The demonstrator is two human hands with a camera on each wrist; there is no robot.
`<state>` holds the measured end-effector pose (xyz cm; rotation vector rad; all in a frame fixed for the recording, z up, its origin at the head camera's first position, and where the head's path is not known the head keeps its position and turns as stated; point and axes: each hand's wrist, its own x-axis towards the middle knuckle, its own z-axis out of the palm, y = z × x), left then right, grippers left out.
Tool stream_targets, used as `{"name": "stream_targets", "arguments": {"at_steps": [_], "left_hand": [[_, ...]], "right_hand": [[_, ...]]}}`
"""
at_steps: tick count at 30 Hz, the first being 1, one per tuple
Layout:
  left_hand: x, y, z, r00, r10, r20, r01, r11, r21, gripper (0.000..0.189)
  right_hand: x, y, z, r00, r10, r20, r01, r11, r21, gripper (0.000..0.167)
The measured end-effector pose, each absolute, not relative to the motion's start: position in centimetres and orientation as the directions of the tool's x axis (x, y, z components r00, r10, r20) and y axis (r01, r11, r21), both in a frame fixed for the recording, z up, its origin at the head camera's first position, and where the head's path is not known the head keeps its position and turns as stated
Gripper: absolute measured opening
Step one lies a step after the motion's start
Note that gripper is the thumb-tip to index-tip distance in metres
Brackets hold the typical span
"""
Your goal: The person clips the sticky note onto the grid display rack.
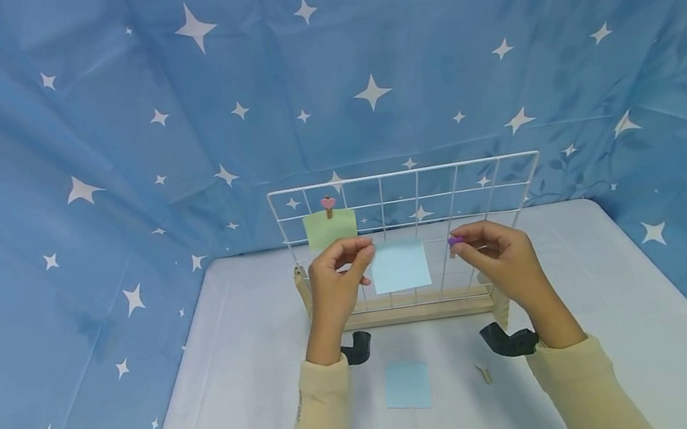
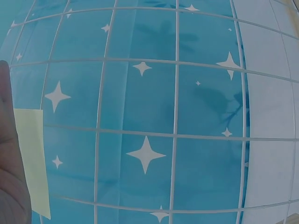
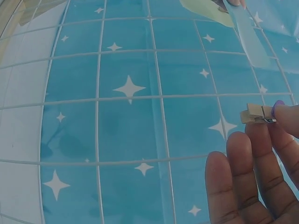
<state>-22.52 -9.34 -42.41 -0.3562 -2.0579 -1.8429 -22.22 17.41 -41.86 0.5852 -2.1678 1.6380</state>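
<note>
My left hand (image 1: 334, 289) pinches a light blue square of paper (image 1: 400, 267) by its upper left corner, in front of the white wire grid (image 1: 416, 171). The sheet hangs upright. In my right hand (image 1: 505, 261), to the right of the paper, a small wooden clothespin (image 3: 256, 112) with a purple ornament (image 3: 277, 106) is pinched between thumb and fingers. A pale green paper (image 1: 330, 227) hangs on the grid's left side under a clothespin with a pink heart (image 1: 328, 203); my left hand overlaps its lower edge in the head view.
The grid stands in a wooden base (image 1: 423, 311) on a white-covered table (image 1: 248, 415). Another blue paper (image 1: 407, 386) lies on the table between the forearms, with a wooden clothespin (image 1: 484, 374) to its right. A blue star-patterned cloth (image 1: 365, 49) hangs behind.
</note>
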Motion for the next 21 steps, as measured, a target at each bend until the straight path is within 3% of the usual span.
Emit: {"name": "stream_targets", "arguments": {"at_steps": [21], "left_hand": [[-23.4,-9.1,-41.7,-0.895,-0.055,0.443,0.435,0.112,0.893,0.017]], "right_hand": [[-22.9,16.8,-40.6,-0.846,-0.102,0.523,-0.527,0.307,-0.793,0.018]]}}
